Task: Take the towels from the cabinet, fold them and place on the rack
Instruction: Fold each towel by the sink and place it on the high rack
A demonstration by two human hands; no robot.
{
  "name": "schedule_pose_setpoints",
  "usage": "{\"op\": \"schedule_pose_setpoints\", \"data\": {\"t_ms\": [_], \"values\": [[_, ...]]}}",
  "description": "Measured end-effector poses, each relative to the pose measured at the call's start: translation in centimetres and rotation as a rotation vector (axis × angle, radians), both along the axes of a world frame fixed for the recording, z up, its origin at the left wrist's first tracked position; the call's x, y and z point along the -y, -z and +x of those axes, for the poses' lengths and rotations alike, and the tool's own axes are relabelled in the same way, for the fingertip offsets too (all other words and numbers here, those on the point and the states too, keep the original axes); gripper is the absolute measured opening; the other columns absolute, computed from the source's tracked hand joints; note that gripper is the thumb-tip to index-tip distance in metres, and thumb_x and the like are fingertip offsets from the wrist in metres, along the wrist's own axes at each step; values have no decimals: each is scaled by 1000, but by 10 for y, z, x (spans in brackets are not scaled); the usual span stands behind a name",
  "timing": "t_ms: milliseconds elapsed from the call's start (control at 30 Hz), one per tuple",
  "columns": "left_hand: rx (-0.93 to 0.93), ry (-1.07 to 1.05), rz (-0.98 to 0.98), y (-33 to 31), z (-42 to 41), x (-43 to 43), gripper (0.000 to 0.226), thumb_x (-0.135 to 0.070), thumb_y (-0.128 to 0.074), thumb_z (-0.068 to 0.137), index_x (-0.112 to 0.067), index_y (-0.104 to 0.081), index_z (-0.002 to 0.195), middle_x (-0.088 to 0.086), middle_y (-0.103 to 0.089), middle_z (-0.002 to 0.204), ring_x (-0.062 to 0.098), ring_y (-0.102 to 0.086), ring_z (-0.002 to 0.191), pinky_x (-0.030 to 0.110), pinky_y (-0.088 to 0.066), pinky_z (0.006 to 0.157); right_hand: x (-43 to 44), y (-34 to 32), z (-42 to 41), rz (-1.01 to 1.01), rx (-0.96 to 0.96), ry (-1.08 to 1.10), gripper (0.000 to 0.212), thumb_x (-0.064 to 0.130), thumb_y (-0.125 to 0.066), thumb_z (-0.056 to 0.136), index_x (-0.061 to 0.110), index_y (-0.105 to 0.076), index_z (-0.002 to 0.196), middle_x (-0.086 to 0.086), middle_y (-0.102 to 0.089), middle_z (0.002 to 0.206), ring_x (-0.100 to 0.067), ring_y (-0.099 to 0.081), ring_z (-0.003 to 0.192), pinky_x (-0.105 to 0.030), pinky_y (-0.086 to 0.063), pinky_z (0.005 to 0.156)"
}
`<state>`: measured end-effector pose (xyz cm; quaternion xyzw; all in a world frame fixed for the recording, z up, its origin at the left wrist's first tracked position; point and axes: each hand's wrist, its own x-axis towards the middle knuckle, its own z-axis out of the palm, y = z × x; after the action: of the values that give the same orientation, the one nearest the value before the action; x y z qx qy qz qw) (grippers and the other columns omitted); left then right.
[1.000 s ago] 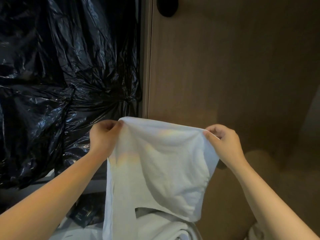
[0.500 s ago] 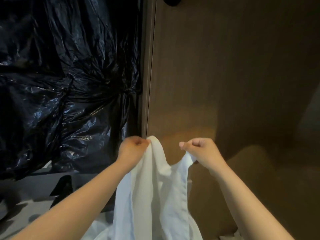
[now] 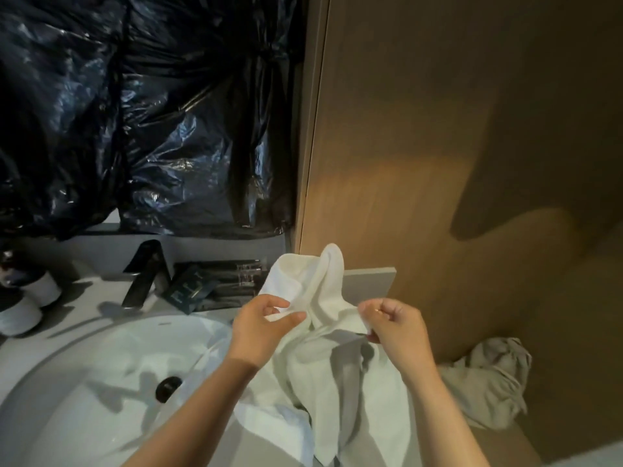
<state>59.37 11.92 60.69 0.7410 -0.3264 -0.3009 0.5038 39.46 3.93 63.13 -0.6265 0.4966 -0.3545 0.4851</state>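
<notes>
Fingers point(image 3: 274, 301) of the left hand point(image 3: 258, 332) are curled round a fold of the white cloth towel point(image 3: 323, 284), thumb pinching in from below. Across from them the right hand point(image 3: 396, 326) has its own fingers point(image 3: 371, 306) clenched on the towel's other edge, the two hands close together above the pale counter point(image 3: 87, 298). The towel peaks up between them, and its bulk drapes down over the rim of the round white ceramic sink point(image 3: 101, 382), just right of the dark drain point(image 3: 168, 387). Behind the sink stands an angular black faucet point(image 3: 145, 274), with crinkled black plastic sheeting point(image 3: 135, 112) above it. Off to the right, a crumpled grey cloth point(image 3: 488, 375) lies against the brown wooden panel point(image 3: 438, 129).
</notes>
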Motion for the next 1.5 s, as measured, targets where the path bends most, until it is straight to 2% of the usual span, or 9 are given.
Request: {"op": "schedule_pose_setpoints", "data": {"t_ms": [200, 300, 400, 567, 667, 767, 1000, 1167, 1500], "values": [[-231, -41, 34, 5, 15, -40, 14, -12, -83, 73, -14, -72, 81, 3, -73, 74, 16, -63, 62, 24, -47, 52, -11, -4, 5, 75, 99, -62, 17, 8, -65, 90, 20, -77, 90, -8, -74, 76, -13, -68, 65, -19, -54, 60], [-267, -67, 12, -6, 19, -52, 9, -5, -78, 77, -9, -73, 83, 9, -74, 76, 18, -64, 64, 27, -51, 59, -13, -7, 4, 129, 127, -130, 19, 12, -71, 87, 16, -72, 106, -15, -73, 82, -19, -71, 69, -20, -55, 63], [-260, -64, -20, -15, 18, -57, 5, -4, -72, 83, -7, -72, 86, 6, -73, 72, 8, -66, 59, 21, -56, 60, -15, -12, 2, 165, 124, -272, 29, 10, -72, 85, 19, -67, 112, -6, -75, 87, -23, -72, 68, -21, -55, 61], [-132, -103, -67, -25, 12, -61, 9, -14, -71, 84, -16, -70, 75, -3, -69, 60, 3, -60, 53, 12, -50, 53, -20, -17, -1, -38, 28, -294, 13, 9, -64, 92, 14, -73, 84, -4, -74, 74, -15, -61, 50, -17, -47, 54], [-137, -130, -93, -29, 13, -60, 7, -13, -73, 83, -14, -70, 77, 4, -72, 66, 16, -64, 63, 28, -55, 66, -25, -27, 0, -152, 10, -314, 23, 13, -63, 93, 20, -71, 74, -2, -67, 66, -15, -57, 49, -19, -46, 54], [-209, -94, -164, -34, 12, -59, 6, -6, -70, 84, -11, -71, 81, 10, -74, 76, 20, -68, 69, 30, -56, 68, -28, -38, 2, -270, -43, -346, 18, 20, -63, 93, 25, -71, 78, 3, -63, 68, -10, -55, 54, -20, -45, 55], [-259, -11, -270, -46, 9, -53, 4, -8, -70, 85, -12, -72, 86, 10, -75, 85, 27, -72, 83, 35, -56, 77, -41, -55, 16, -413, -112, -354, 16, 21, -65, 92, 28, -73, 79, 21, -57, 111, -3, -58, 99, -10, -42, 74], [-281, 51, -318, -55, 2, -52, 4, -5, -69, 84, -7, -70, 88, 10, -75, 84, 24, -73, 79, 25, -58, 68, -48, -55, 26, -387, -84, -450, 17, 18, -63, 94, 25, -68, 79, 11, -63, 78, -8, -56, 72, -14, -40, 64], [-290, 170, -318, -54, -4, -53, 6, -5, -68, 85, -7, -71, 90, 10, -75, 85, 25, -73, 80, 30, -60, 72, -48, -51, 40, -386, -145, -414, 14, 29, -62, 95, 31, -67, 82, 10, -57, 80, -12, -53, 74, -22, -42, 62]]}}
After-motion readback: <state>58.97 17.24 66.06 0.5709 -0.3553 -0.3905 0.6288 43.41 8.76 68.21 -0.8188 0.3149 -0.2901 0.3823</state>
